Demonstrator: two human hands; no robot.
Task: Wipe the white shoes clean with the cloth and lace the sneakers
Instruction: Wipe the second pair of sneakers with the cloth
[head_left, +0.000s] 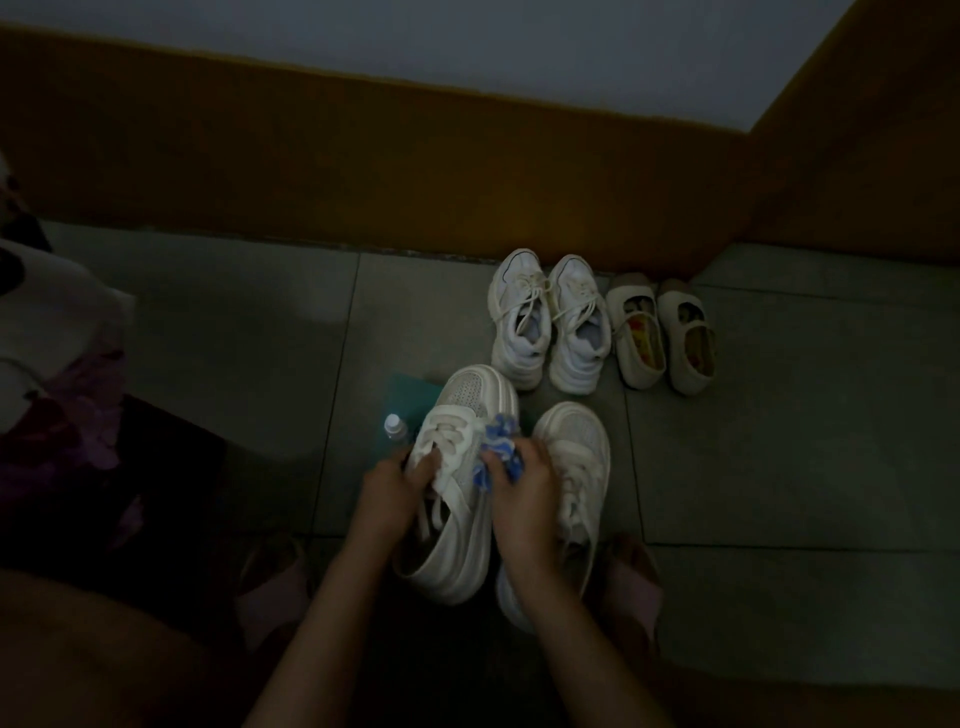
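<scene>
Head view: my left hand (390, 486) grips the near white shoe (460, 545) at its laces. My right hand (524, 499) bunches the blue cloth (500, 434) against its side. I judge wiping underway; the partner shoe (577, 441) to its right and the lacing remain.

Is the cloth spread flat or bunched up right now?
Bunched up: the blue-and-white cloth sits crumpled in the right hand, against the sneaker that the left hand holds.

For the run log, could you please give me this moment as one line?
step: wiping | left hand: grips sneaker | right hand: holds blue cloth against it | other sneaker: on floor
</scene>
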